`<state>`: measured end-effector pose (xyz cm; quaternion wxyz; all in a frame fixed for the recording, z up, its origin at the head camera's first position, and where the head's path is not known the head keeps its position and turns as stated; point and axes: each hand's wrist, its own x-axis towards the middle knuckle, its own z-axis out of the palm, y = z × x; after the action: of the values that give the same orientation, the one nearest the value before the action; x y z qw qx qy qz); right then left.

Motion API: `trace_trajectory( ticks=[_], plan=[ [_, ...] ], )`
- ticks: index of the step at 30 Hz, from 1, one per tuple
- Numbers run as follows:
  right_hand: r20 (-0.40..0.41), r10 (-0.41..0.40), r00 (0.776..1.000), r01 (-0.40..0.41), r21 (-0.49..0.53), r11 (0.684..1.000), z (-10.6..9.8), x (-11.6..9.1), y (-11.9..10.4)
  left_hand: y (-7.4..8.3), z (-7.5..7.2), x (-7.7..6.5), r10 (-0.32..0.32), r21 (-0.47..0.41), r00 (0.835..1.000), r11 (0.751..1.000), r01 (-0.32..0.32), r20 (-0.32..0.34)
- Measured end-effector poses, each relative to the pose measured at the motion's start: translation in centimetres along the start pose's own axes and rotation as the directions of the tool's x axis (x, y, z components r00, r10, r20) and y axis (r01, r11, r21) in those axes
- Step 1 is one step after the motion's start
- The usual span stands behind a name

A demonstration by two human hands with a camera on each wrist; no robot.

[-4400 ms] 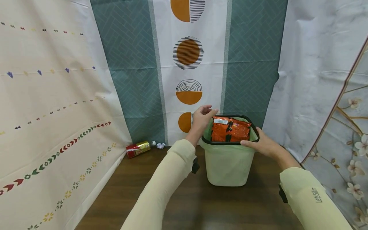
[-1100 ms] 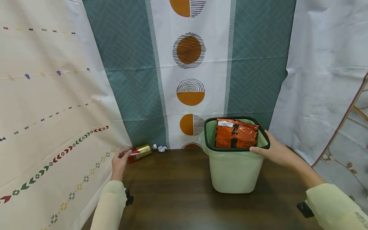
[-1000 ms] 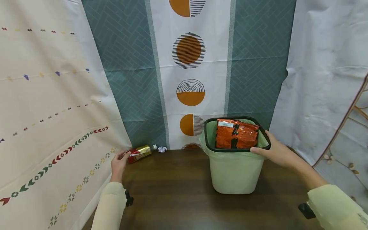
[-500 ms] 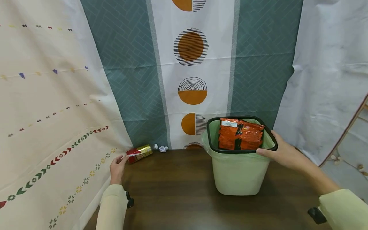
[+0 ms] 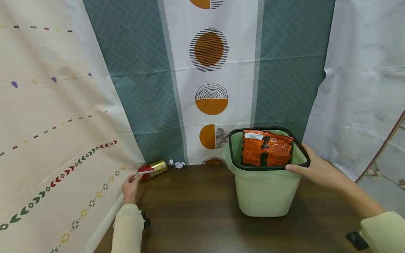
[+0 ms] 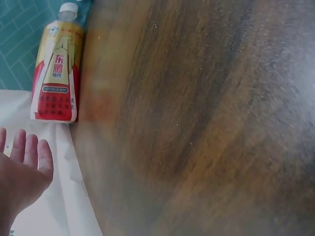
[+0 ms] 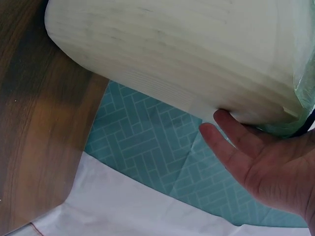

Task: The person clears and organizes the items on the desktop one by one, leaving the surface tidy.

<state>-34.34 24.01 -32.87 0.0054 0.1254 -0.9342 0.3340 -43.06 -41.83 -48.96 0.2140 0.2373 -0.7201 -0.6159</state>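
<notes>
A pale green trash can [image 5: 267, 196] with a black rim stands upright at the right on the table. My right hand [image 5: 319, 172] grips its right front corner, thumb at the rim and the other fingers outside it. In the right wrist view, fingers [image 7: 231, 150] lie along the can's wall. An orange-red snack bag [image 5: 267, 149] sits inside, near the opening. My left hand [image 5: 130, 189] is beside the base of a red and gold drink bottle [image 5: 155, 169], which lies on its side. In the left wrist view, that hand's fingers are extended, apart from the bottle [image 6: 56, 73].
A small crumpled paper ball [image 5: 179, 164] lies just right of the bottle's white cap. The brown wooden table [image 5: 190, 207] meets a teal and white patterned curtain [image 5: 212, 80] behind and a cream cloth [image 5: 57, 140] at the left. A green liner bag [image 5: 228, 158] hangs over the can's rim.
My left hand has gone from the can's left rim to the bottle, then drawn back slightly from its base. My right hand stays on the rim. The view has shifted slightly.
</notes>
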Motion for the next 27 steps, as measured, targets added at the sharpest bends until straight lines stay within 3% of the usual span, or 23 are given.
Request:
trace_trajectory(
  ticks=[15, 27],
  plan=[
    [0.003, 0.036, 0.999, -0.036, -0.026, 0.999, 0.1, 0.4, 0.3, -1.4, 0.8, 2.3, -0.024, -0.055, 0.999, 0.998, 0.023, -0.022],
    [-0.008, 0.003, 1.0, -0.003, 0.018, 1.0, 0.1, 0.3, 0.5, -1.9, 1.0, 3.1, -0.052, 0.011, 0.991, 0.999, 0.051, 0.121]
  ],
)
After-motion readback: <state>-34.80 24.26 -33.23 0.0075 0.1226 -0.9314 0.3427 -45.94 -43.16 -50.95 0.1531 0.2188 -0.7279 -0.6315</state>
